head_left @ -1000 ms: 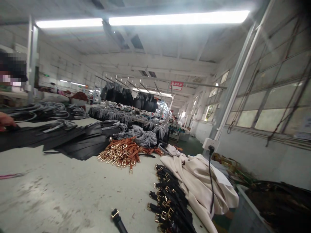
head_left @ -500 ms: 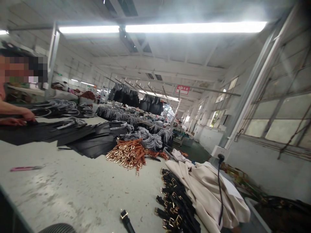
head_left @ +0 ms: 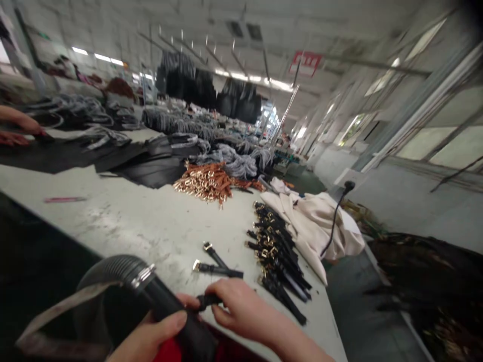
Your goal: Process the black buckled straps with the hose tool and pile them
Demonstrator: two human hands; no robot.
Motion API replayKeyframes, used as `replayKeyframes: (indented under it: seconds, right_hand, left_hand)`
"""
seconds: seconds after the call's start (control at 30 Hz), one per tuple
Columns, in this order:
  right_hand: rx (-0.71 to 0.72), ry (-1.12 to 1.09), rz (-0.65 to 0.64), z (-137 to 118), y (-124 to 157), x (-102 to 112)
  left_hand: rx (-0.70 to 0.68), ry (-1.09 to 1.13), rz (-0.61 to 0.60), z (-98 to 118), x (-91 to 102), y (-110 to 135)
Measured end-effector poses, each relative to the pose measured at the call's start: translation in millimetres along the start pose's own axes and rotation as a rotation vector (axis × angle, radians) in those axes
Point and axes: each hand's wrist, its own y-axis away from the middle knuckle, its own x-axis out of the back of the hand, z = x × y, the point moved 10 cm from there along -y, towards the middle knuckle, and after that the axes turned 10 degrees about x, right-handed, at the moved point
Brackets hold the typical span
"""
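Observation:
My left hand (head_left: pixel 160 329) is closed around a black hose (head_left: pixel 169 304) with a metal clamp. Its thumb lies across the near side, and a fingertip shows beyond, at the end of a short black strap (head_left: pixel 208 300). My right hand (head_left: pixel 241 306) pinches that strap between thumb and fingers; most of the strap is hidden. Just past my hands, two black buckle straps (head_left: pixel 221 266) lie crossed on the pale table (head_left: pixel 151 226). To their right is a long pile of black straps (head_left: pixel 275 251) with gold buckles.
Brown straps (head_left: pixel 207 181) with gold hardware are heaped farther back, near black panels (head_left: pixel 151 163) with grey handles. Beige cloth (head_left: pixel 320 216) and a black power cord (head_left: pixel 335 216) lie right. A co-worker's hand (head_left: pixel 17 120) touches panels at left. A pink tool (head_left: pixel 65 199) lies left.
The view has tipped down and come nearer the table edge. Both my hands have come into view with the strap, and more of the hose shows. Two loose straps are now visible instead of one.

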Motion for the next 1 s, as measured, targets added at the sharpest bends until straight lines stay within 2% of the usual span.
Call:
replayKeyframes:
  seconds: [0.07, 0.17, 0.33, 0.4, 0.5, 0.63, 0.77, 0.9, 1.0]
  right_hand:
    - [-0.037, -0.004, 0.000, 9, 8, -1]
    - [-0.096, -0.017, 0.093, 38, 23, -4]
    - [-0.172, 0.017, 0.214, 90, 45, -43]
    - [-0.189, 0.060, 0.259, 102, 49, -55]
    - [-0.205, 0.116, 0.340, 108, 52, -61]
    - [-0.231, 0.048, 0.407, 112, 59, -59]
    - [-0.234, -0.049, 0.405, 114, 61, -60]
    - [-0.202, -0.091, 0.408, 113, 60, -58]
    - [-0.205, -0.083, 0.435, 113, 64, -55]
  left_hand:
    - [0.033, -0.043, -0.040, -2, -4.6, -1]
    - [0.044, -0.057, 0.010, 5, 5.0, -2]
    - [-0.040, -0.052, 0.111, 25, 33.2, 1]
    - [-0.081, -0.036, 0.138, 30, 39.5, 1]
    - [-0.117, -0.006, 0.156, 32, 41.5, -2]
    - [-0.097, 0.010, 0.102, 28, 31.9, -6]
    - [-0.052, -0.014, 0.062, 23, 10.9, -9]
    - [-0.087, 0.014, 0.096, 23, -13.9, -15]
    - [-0.145, -0.058, 0.162, 25, -27.2, -21]
